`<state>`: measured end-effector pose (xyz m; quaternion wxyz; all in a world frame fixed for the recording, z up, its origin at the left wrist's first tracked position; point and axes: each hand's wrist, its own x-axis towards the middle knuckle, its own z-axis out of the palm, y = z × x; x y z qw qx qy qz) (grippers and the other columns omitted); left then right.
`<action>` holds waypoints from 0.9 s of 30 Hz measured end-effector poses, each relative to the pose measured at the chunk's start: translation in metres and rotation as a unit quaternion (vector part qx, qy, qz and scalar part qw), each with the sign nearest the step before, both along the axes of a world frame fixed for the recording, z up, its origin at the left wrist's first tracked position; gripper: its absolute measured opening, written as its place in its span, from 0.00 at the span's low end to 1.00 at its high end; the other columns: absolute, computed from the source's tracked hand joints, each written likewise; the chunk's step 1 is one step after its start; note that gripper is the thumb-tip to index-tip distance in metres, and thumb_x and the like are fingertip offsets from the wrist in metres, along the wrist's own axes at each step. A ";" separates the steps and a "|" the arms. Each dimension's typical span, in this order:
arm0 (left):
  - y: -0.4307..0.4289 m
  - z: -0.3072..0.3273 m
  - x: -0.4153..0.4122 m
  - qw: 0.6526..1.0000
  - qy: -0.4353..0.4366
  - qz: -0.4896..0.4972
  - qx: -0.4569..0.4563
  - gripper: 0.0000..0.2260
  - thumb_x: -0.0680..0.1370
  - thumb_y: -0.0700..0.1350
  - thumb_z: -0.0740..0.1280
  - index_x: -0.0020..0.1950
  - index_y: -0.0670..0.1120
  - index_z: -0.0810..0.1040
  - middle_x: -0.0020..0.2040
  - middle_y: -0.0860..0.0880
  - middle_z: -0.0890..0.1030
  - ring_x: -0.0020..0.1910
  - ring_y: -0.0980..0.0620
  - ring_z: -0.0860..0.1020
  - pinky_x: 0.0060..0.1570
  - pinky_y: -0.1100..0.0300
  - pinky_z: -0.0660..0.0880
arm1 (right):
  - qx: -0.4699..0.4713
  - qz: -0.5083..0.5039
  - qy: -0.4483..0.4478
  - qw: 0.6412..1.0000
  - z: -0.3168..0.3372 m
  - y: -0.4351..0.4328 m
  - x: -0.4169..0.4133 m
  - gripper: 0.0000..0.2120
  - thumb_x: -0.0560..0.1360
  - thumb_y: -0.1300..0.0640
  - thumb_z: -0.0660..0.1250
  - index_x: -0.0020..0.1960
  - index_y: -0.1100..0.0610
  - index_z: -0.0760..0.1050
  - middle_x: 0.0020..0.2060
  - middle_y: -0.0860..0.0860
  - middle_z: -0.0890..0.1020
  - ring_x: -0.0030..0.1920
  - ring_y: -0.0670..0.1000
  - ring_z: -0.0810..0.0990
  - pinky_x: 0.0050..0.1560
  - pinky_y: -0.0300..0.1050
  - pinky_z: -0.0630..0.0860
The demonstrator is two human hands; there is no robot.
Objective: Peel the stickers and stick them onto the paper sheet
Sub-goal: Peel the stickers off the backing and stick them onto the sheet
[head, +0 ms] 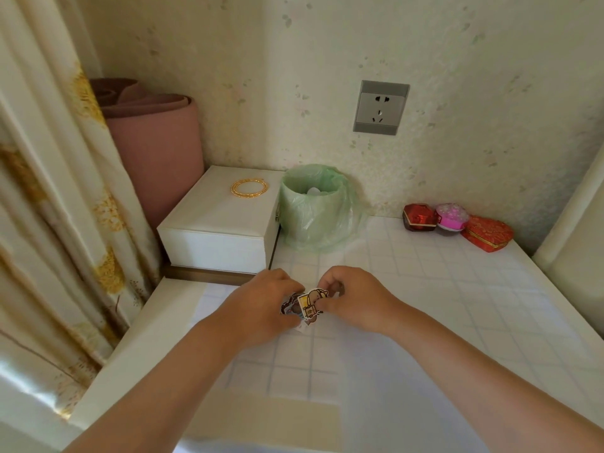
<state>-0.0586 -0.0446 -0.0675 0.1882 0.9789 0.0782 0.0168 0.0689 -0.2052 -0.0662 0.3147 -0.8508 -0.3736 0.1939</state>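
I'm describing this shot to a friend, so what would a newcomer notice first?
The left hand and right hand meet mid-table, pinching cartoon stickers over the gridded sheet. Behind them stands a green-bagged bin, with red boxes by the wall at right.
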 end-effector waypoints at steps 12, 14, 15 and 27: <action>-0.021 0.026 0.020 0.930 -0.151 0.148 -0.299 0.05 0.76 0.45 0.72 0.43 0.55 0.83 0.37 0.54 0.85 0.36 0.56 0.82 0.43 0.58 0.80 | 0.132 -0.096 0.203 0.965 0.031 -0.012 0.003 0.06 0.74 0.58 0.75 0.50 0.57 0.83 0.37 0.48 0.85 0.34 0.45 0.79 0.33 0.37 0.71; -0.024 0.031 0.024 0.906 -0.151 0.173 -0.356 0.05 0.76 0.44 0.72 0.43 0.54 0.83 0.37 0.53 0.85 0.34 0.53 0.82 0.43 0.57 0.80 | 0.145 -0.103 0.228 0.957 0.033 -0.015 0.003 0.05 0.75 0.58 0.73 0.51 0.57 0.83 0.41 0.50 0.87 0.35 0.47 0.81 0.34 0.39 0.73; -0.025 0.032 0.025 0.902 -0.143 0.177 -0.366 0.04 0.76 0.44 0.73 0.44 0.52 0.84 0.37 0.53 0.86 0.34 0.51 0.83 0.43 0.56 0.81 | 0.151 -0.108 0.233 0.954 0.032 -0.016 0.003 0.04 0.76 0.59 0.73 0.50 0.57 0.83 0.41 0.51 0.87 0.35 0.48 0.81 0.33 0.39 0.73; -0.010 0.007 0.013 0.983 0.060 0.164 -0.059 0.19 0.70 0.58 0.75 0.59 0.55 0.81 0.52 0.55 0.75 0.49 0.56 0.77 0.47 0.61 0.75 | 0.014 -0.121 0.158 0.980 0.014 -0.011 0.008 0.06 0.77 0.61 0.68 0.51 0.59 0.83 0.37 0.51 0.84 0.27 0.48 0.74 0.21 0.33 0.64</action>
